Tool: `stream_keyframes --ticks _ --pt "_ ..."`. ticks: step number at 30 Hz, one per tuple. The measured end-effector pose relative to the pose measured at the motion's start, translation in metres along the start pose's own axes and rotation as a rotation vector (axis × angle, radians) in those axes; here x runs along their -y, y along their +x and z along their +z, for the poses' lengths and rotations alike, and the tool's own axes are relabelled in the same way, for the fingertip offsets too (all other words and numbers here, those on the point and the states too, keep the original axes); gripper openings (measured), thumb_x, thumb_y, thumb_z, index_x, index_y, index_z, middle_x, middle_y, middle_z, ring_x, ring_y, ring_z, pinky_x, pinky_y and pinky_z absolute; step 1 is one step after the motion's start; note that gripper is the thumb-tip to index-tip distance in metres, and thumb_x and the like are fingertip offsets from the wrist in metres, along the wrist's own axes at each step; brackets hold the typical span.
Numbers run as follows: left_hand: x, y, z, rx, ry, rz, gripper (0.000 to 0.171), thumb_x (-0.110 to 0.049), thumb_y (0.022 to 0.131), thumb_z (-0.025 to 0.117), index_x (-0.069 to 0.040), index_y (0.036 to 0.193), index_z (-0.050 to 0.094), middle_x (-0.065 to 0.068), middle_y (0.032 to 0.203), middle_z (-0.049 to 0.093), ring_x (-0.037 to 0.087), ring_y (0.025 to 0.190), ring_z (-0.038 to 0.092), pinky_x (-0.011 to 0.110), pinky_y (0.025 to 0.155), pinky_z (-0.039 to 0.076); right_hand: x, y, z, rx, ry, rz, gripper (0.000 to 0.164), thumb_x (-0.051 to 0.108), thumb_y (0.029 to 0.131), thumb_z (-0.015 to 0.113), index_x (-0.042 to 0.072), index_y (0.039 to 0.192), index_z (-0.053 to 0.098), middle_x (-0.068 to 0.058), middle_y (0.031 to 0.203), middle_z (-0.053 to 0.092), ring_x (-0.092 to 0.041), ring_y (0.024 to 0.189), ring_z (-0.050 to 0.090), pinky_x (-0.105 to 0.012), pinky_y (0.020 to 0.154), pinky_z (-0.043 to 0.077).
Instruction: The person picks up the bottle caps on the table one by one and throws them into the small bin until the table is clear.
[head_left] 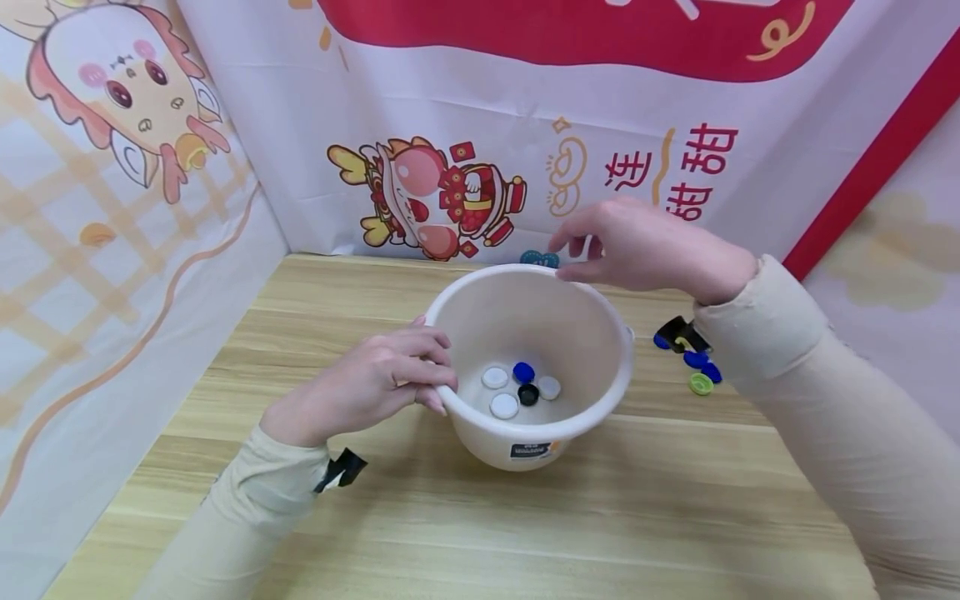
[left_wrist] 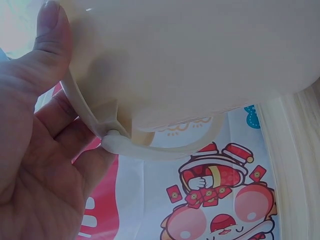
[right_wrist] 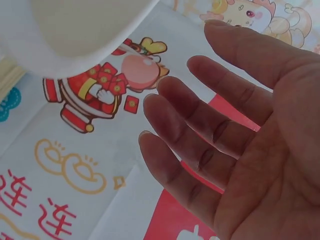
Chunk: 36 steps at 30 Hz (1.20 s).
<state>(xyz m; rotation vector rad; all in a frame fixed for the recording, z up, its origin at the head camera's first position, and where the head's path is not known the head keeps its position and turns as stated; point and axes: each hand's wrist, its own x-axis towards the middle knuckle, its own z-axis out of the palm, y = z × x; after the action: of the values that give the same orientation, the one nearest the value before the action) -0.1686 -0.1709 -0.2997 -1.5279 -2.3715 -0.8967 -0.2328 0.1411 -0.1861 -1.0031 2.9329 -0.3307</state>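
A cream plastic bucket [head_left: 480, 442] stands on the wooden table, tilted a little towards me. At its left side my left hand [head_left: 375, 375] grips the rim, thumb along the outer wall in the left wrist view. Its pale handle [left_wrist: 165, 151] hangs close by the fingers. Inside, on the bottom, lie several bottle caps: white ones [head_left: 504, 406], a blue one [head_left: 523, 372] and a black one [head_left: 528, 394]. My right hand [head_left: 637, 250] is over the far right rim, fingers loosely bent and holding nothing in the right wrist view.
Right of the bucket, partly behind my right wrist, are blue caps [head_left: 696, 359] and a lime-green cap [head_left: 701, 383]. A printed cloth [head_left: 450, 92] hangs behind the table [head_left: 420, 533], and another patterned cloth [head_left: 97, 275] hangs on the left.
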Motion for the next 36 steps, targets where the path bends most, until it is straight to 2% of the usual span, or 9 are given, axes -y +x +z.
stream_keyframes --ticks 5,12,16,19,22,26,31,36 --pt "-0.001 0.001 0.000 -0.001 0.008 0.003 0.023 -0.020 0.076 0.081 -0.014 0.098 0.079 0.000 0.103 0.067 0.023 0.108 0.060 0.052 0.113 0.032 -0.020 -0.018 -0.002 -0.013 -0.012 0.084 0.029 0.020 0.087 0.079 0.014 0.115 0.074 -0.002 0.094 0.070 -0.018 0.083 0.064 -0.036 0.074 0.060" --pt "0.000 0.000 0.000 -0.002 0.006 0.006 0.024 -0.021 0.076 0.082 -0.014 0.098 0.079 -0.001 0.102 0.067 0.023 0.108 0.059 0.052 0.113 0.031 -0.071 -0.049 0.012 0.006 0.030 0.226 0.030 0.019 0.088 0.078 0.013 0.116 0.073 -0.003 0.095 0.069 -0.019 0.080 0.064 -0.037 0.070 0.061" --pt "0.001 0.000 0.001 -0.010 0.007 0.016 0.024 -0.020 0.075 0.082 -0.014 0.098 0.079 -0.001 0.102 0.067 0.021 0.109 0.059 0.052 0.113 0.031 -0.105 -0.071 0.036 0.046 0.103 0.287 0.030 0.019 0.088 0.077 0.009 0.116 0.072 -0.004 0.096 0.070 -0.020 0.080 0.065 -0.035 0.067 0.060" --pt "0.001 0.000 0.001 -0.013 0.010 0.020 0.024 -0.020 0.075 0.082 -0.014 0.098 0.079 -0.001 0.102 0.067 0.021 0.109 0.059 0.052 0.113 0.032 -0.130 -0.090 0.058 0.095 0.154 0.334 0.030 0.020 0.090 0.075 0.006 0.117 0.071 -0.007 0.101 0.071 -0.021 0.083 0.066 -0.038 0.070 0.061" --pt "0.001 0.000 0.001 -0.013 0.006 0.018 0.024 -0.020 0.075 0.082 -0.014 0.098 0.079 0.000 0.103 0.066 0.021 0.108 0.059 0.052 0.113 0.031 -0.150 -0.107 0.081 0.123 0.145 0.354 0.029 0.019 0.090 0.075 0.006 0.116 0.071 -0.009 0.106 0.070 -0.021 0.086 0.066 -0.043 0.073 0.060" --pt "0.002 -0.001 0.001 -0.017 0.002 0.020 0.024 -0.019 0.075 0.082 -0.013 0.098 0.079 0.000 0.103 0.066 0.023 0.108 0.059 0.051 0.113 0.032 -0.172 -0.124 0.108 0.132 0.099 0.336 0.028 0.018 0.088 0.077 0.004 0.111 0.073 -0.005 0.096 0.070 -0.018 0.081 0.063 -0.044 0.072 0.057" --pt "0.003 -0.001 0.001 -0.025 0.001 0.036 0.024 -0.019 0.075 0.082 -0.013 0.098 0.078 0.000 0.102 0.066 0.023 0.108 0.059 0.052 0.113 0.032 -0.185 -0.138 0.136 0.176 0.098 0.349 0.032 0.022 0.087 0.077 0.002 0.112 0.071 0.001 0.084 0.066 -0.015 0.073 0.058 -0.036 0.065 0.053" --pt "0.003 -0.001 0.001 -0.024 -0.001 0.038 0.024 -0.018 0.075 0.082 -0.013 0.098 0.078 0.000 0.102 0.066 0.024 0.107 0.060 0.052 0.113 0.032 -0.187 -0.143 0.152 0.194 0.128 0.388 0.037 0.019 0.088 0.076 -0.001 0.118 0.068 0.001 0.080 0.062 -0.016 0.070 0.054 -0.030 0.060 0.048"
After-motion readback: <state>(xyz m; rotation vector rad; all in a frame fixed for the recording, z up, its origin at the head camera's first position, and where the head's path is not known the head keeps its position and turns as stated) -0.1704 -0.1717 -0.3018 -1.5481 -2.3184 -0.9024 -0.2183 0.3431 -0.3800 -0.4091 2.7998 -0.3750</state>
